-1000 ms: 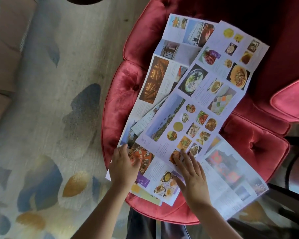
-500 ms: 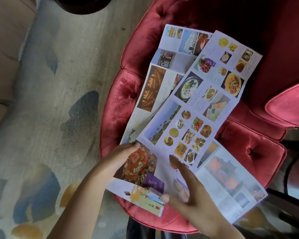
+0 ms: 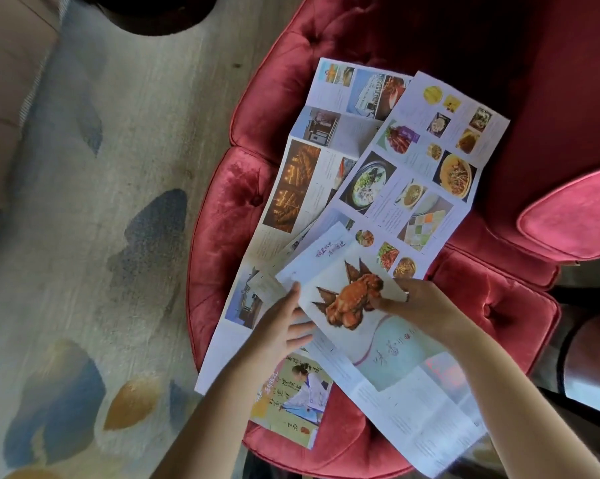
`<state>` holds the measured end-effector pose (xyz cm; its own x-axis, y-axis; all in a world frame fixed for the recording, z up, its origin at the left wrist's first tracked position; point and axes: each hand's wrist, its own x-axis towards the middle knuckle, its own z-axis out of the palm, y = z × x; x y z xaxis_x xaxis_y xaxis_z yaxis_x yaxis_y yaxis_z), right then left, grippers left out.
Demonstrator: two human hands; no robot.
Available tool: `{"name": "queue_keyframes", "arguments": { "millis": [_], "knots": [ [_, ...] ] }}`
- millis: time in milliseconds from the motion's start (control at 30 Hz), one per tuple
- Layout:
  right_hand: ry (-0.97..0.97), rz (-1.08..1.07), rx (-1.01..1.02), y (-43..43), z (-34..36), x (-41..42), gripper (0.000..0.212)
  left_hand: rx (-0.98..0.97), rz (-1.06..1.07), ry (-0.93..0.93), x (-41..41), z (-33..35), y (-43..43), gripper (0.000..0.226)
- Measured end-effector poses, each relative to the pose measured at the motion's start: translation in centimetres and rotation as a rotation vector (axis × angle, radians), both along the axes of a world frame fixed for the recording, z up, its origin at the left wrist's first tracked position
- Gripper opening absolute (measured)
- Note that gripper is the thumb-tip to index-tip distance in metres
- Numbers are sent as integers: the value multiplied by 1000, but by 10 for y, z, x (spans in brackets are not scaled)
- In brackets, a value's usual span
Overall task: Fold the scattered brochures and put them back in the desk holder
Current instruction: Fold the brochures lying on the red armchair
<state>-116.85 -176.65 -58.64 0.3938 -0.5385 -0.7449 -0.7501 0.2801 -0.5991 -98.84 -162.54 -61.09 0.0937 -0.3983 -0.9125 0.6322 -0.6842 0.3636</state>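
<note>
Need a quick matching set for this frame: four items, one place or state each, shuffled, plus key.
1. crab panel
2. food brochure
3. night-photo brochure
4. rug

A. on the floor, left of the seat
B. partly under the food brochure
C. pinched by the right hand, folded over
D. spread open on the red seat

Pairs: 1-C, 2-D, 3-B, 4-A

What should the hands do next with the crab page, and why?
Probably press the crab panel flat and crease it. The right hand pinches its edge and the left hand steadies the other side, with the panel turned over onto the food brochure but still raised. The rest lies unfolded across the red chair.
</note>
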Motion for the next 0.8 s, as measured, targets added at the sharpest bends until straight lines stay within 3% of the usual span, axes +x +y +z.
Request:
{"name": "queue_keyframes", "arguments": {
  "millis": [100, 233, 333, 367, 433, 500, 633, 733, 800],
  "knots": [
    [54, 96, -66, 3, -19, 10, 21, -55, 66, -137, -15, -12, 3, 16],
    [153, 254, -398, 19, -32, 16, 54, 7, 142, -341, -20, -20, 5, 3],
    [100, 194, -591, 24, -35, 14, 67, -47, 156, -329, -13, -22, 11, 6],
    [79, 152, -564, 24, -35, 14, 73, -80, 168, -309, -10, -21, 13, 6],
    [53, 123, -489, 24, -33, 14, 82, -160, 193, -257, -4, -19, 16, 29],
    [18, 123, -435, 27, -28, 13, 79, -214, 224, -200, 1, -19, 16, 41],
    [-90, 46, -264, 38, -12, 14, 54, -233, 214, -147, 5, -16, 10, 43],
    [-146, -37, -361, 43, -4, 16, 21, -235, 202, -197, 4, -12, -2, 47],
    [-164, -108, -406, 45, 2, 20, 15, -245, 189, -317, 1, -7, -11, 36]
  ]
}}
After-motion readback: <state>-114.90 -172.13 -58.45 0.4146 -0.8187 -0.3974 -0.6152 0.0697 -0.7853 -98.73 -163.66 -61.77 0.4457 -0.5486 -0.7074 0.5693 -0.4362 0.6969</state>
